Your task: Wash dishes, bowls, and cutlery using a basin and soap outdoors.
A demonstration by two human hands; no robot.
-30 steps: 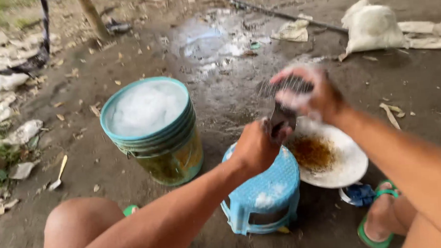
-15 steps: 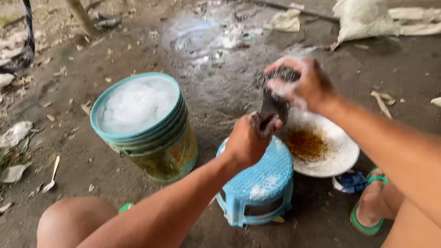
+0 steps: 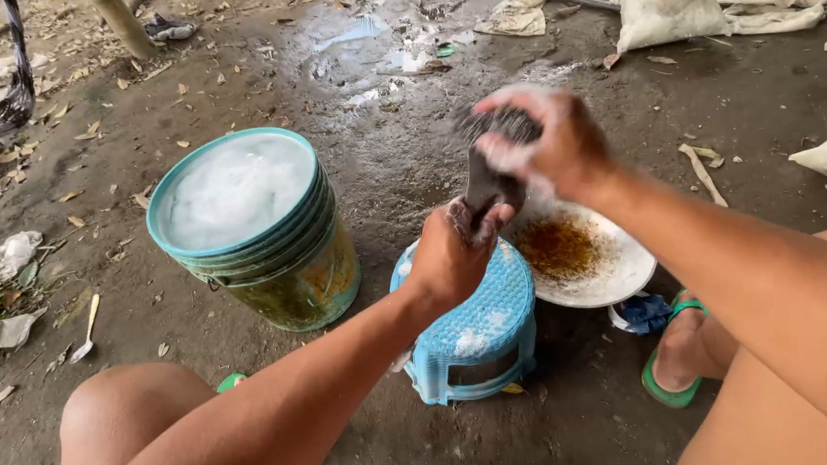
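My left hand [image 3: 452, 254] grips the lower end of a dark, soapy utensil [image 3: 486, 187] held upright over a small blue plastic stool [image 3: 473, 327]. My right hand [image 3: 549, 143], covered in suds, is closed on a dark scrubber pressed against the utensil's upper end, which is blurred. Just right of the stool lies a white plate [image 3: 610, 270] with brown residue in its middle.
A teal-rimmed bucket [image 3: 256, 239] full of foamy water stands left of the stool. My bare knees and a green sandal [image 3: 667, 389] frame the bottom. Wet dirt ground with a puddle [image 3: 378, 48], white sacks [image 3: 664, 8] and a spoon [image 3: 88, 330] surround the spot.
The camera view has shifted, so everything sits lower-left in frame. My right hand keeps rubbing the scrubber on the top of the utensil; the left hand's grip is unchanged.
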